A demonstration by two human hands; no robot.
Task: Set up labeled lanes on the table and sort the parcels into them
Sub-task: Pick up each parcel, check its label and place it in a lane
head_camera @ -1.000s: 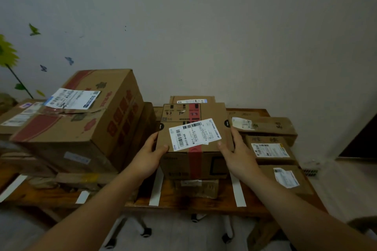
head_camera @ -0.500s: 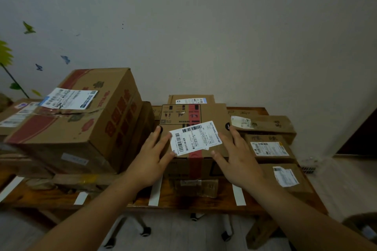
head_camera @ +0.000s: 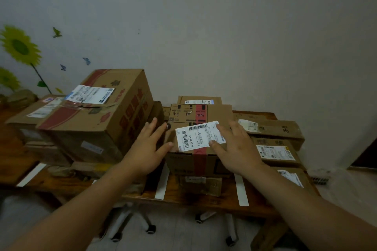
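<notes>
Parcel [head_camera: 180, 164], left grip [head_camera: 146, 149] spread beside it, right grip [head_camera: 234, 149] spread over its top

Only forearms & hands of the person show. Both forearms bare all the way to the frame edge, slender, smooth, widening twd the elbows. L hand [head_camera: 146, 150] & R hand [head_camera: 237, 149] bare too. Fingers slim; nails look short, seen best on R thumb. Light is dim, so finer detail on knuckles, wrists etc. can't be made out.
</notes>
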